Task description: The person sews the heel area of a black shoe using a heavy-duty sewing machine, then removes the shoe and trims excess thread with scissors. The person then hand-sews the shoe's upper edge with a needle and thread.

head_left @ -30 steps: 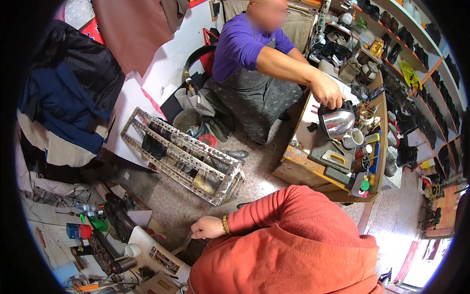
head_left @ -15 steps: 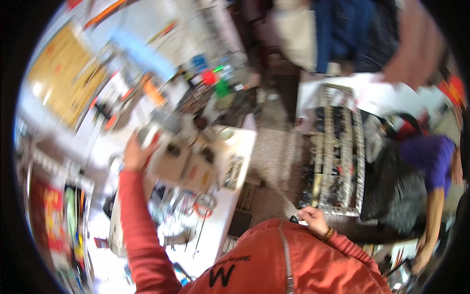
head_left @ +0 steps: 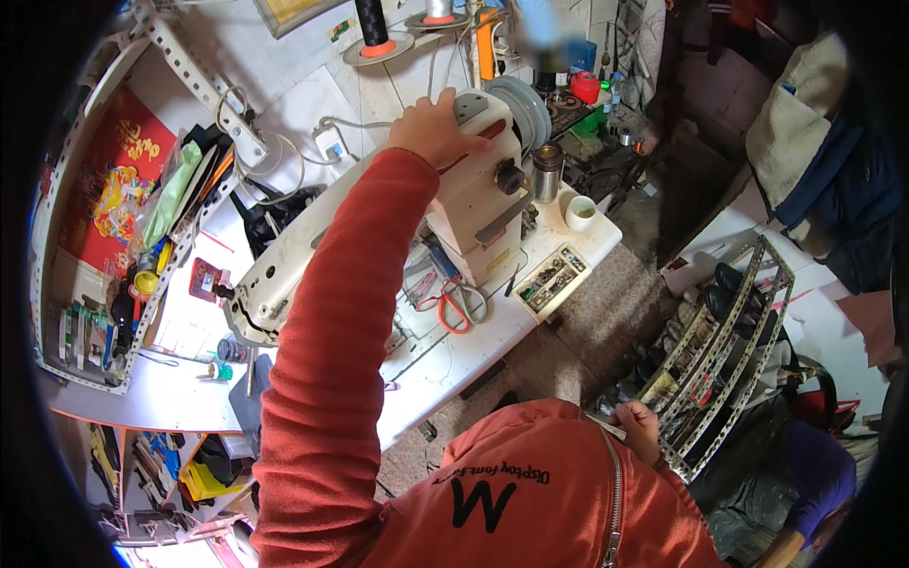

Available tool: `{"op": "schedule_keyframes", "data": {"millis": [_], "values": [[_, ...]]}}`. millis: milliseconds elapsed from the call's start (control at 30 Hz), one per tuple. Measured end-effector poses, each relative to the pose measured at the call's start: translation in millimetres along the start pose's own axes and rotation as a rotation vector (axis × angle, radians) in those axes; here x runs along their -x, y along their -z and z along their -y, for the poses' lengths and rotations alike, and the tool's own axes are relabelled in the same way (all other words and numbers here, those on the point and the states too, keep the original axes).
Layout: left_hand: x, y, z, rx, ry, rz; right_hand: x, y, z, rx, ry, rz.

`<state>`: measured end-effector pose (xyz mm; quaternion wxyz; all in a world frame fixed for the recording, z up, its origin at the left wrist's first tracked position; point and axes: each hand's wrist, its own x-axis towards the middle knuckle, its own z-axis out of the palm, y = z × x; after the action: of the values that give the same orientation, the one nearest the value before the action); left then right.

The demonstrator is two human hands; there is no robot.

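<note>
My left hand lies over the top of a cream sewing machine, near its grey handwheel. Its thumb is spread away from the fingers, and the fingertips are partly hidden. My left sleeve covers part of the machine's long arm. Low on the right, close to my jacket front, my right hand is closed, with a small pale edge showing beside its fingers; what it holds is unclear. Scissors with orange and grey handles lie on the white table below the machine.
A tray of small metal parts, a white cup and a metal flask stand right of the machine. Thread spools rise behind. A metal rack stands right, near a person in a purple sleeve.
The view has swung left and sharpened, so the table and rack appear shifted. My left hand remains at the machine's top; my right hand stays closed near my jacket.
</note>
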<state>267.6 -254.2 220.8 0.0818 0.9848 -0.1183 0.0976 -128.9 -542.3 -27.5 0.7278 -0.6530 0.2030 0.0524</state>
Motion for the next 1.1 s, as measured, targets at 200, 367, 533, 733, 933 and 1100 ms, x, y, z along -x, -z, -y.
{"op": "schedule_keyframes", "data": {"millis": [200, 367, 533, 733, 933, 1100], "values": [[-1.0, -3.7, 2.0, 0.004, -0.012, -0.028, -0.4, -5.5, 6.4, 0.055, 0.008, 0.005], [-0.5, -2.1, 1.4, 0.014, -0.015, -0.012, 0.2, -2.7, 3.4, 0.057, 0.044, 0.022], [-1.9, -0.9, 1.6, 0.025, -0.002, 0.012, 3.0, -3.3, 0.0, 0.026, 0.025, -0.022], [-4.2, -4.9, 2.8, 0.021, -0.033, -0.038, 5.6, -1.3, -0.6, 0.081, 0.043, -0.033], [-5.2, -7.4, 3.2, 0.020, -0.070, -0.070, 4.9, -0.3, -4.4, 0.139, 0.066, -0.047], [-4.7, -6.9, 3.3, 0.030, -0.055, -0.049, 5.1, -2.0, -3.4, 0.081, 0.088, -0.035]]}}
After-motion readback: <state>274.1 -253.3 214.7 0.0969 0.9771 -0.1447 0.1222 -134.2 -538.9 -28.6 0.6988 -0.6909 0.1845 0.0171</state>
